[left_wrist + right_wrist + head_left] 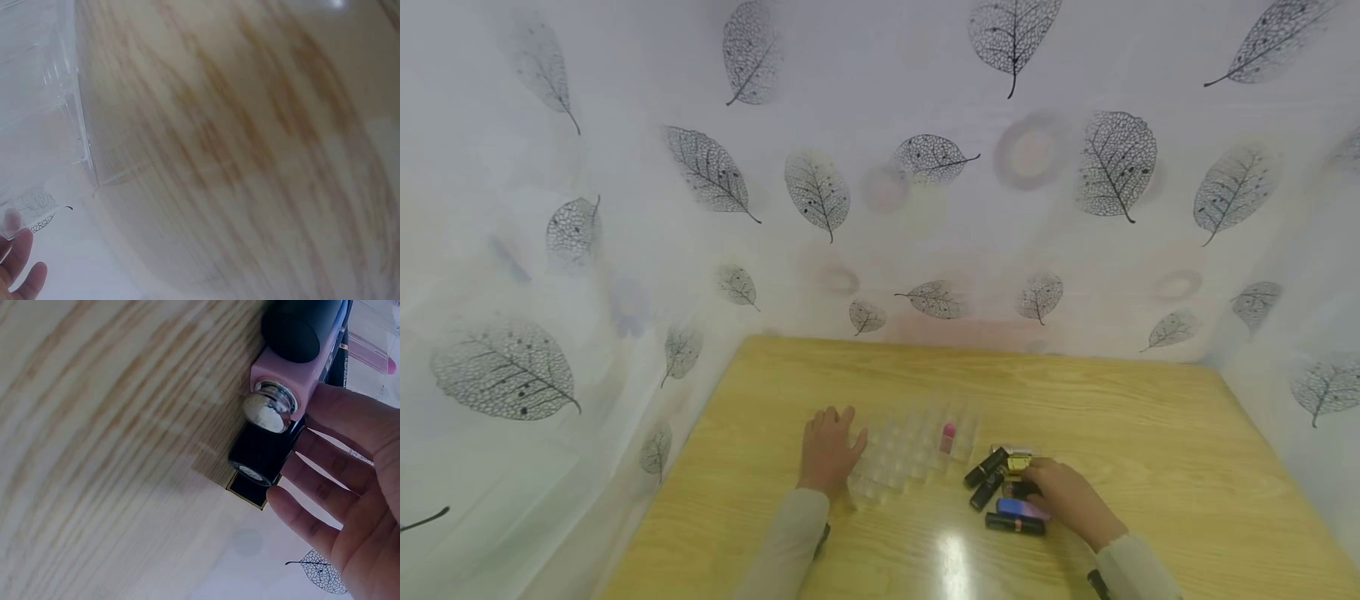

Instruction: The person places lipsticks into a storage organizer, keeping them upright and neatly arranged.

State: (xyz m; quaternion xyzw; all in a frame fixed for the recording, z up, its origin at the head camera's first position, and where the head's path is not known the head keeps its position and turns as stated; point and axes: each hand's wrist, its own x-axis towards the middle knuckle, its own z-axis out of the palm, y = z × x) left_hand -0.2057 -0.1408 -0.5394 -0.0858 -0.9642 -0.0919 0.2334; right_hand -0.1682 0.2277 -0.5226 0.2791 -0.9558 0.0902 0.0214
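My left hand (827, 454) rests against the left side of a clear plastic lipstick organizer (891, 457), its fingers loosely spread; in the left wrist view those fingers (22, 256) show beside the clear wall (47, 134). One pink lipstick (948, 437) stands in a slot toward the organizer's right end. To the right, my right hand (1067, 497) reaches into a small pile of lipsticks and pinches a black lipstick tube (262, 450) between thumb and fingertips. Close beside it lies a blue-to-pink tube (1019, 507) with a silver knob (269, 411) at its end.
Another black tube (1015, 523) lies at the pile's near side. Two more black tubes, one of them a gold-banded lipstick (986, 467), lie at its left, and a gold case (1018, 462) at the back. Leaf-printed curtains (880, 233) enclose the wooden table (1180, 467).
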